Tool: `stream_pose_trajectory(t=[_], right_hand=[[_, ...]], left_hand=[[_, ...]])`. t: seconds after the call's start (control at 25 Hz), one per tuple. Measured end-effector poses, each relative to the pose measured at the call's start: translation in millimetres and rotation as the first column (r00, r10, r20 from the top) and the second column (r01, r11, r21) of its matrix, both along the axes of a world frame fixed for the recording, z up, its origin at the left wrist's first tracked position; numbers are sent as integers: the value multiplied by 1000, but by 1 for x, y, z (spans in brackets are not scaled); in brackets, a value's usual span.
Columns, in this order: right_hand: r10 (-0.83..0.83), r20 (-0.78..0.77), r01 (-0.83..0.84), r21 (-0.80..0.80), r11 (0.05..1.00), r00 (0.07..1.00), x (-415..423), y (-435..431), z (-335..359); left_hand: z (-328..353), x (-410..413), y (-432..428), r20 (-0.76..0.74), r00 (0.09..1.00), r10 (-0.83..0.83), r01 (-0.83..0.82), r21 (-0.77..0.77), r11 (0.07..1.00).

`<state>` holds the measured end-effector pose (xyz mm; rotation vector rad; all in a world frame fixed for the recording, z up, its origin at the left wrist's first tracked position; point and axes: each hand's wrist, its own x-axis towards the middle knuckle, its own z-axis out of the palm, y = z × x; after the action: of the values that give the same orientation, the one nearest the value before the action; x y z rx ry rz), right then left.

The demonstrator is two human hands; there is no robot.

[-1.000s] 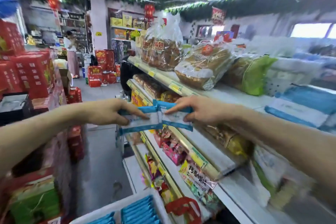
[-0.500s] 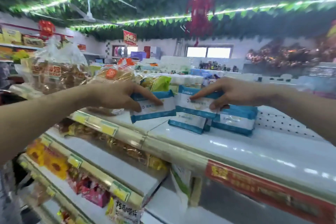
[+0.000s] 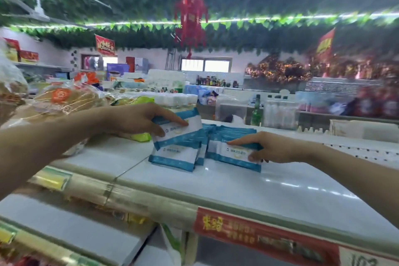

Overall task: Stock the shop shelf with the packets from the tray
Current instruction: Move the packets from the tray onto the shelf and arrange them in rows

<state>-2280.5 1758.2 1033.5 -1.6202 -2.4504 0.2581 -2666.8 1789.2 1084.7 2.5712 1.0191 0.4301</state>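
Blue-and-white packets stand in two stacks on the white top shelf [image 3: 248, 185]. My left hand [image 3: 138, 117] grips one packet [image 3: 183, 129] by its upper edge, tilted, just above the left stack [image 3: 174, 156]. My right hand [image 3: 267, 147] pinches another packet [image 3: 233, 155] at the front of the right stack [image 3: 233, 130], its lower edge on or very near the shelf. The tray is out of view.
Bagged bread [image 3: 64, 101] and a yellow-green bag [image 3: 141, 136] lie on the shelf left of the packets. A green bottle [image 3: 257, 112] and more goods stand behind. A red price strip [image 3: 265, 237] runs along the shelf's front edge, lower shelves below.
Both hands carried the packets from in front of the shelves up onto the top shelf. The right hand dropped to the right stack; the left moved over the left stack.
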Motion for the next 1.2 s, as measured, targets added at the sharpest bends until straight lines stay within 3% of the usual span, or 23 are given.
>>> stream_pose_trajectory(t=[0.24, 0.4, 0.84, 1.2], right_hand=[[94, 269, -139, 155, 978, 959, -6, 31, -7], [-23, 471, -108, 248, 963, 882, -8, 33, -5], [-220, 279, 56, 497, 866, 935, 44, -11, 22], [-240, 293, 47, 540, 841, 926, 40, -27, 24]], left_hand=[[14, 9, 10, 56, 998, 0, -5, 85, 996], [13, 32, 16, -33, 999, -41, 45, 143, 989], [-32, 140, 53, -311, 922, -230, 284, 139, 949], [-45, 153, 68, -307, 928, -213, 304, 290, 908]])
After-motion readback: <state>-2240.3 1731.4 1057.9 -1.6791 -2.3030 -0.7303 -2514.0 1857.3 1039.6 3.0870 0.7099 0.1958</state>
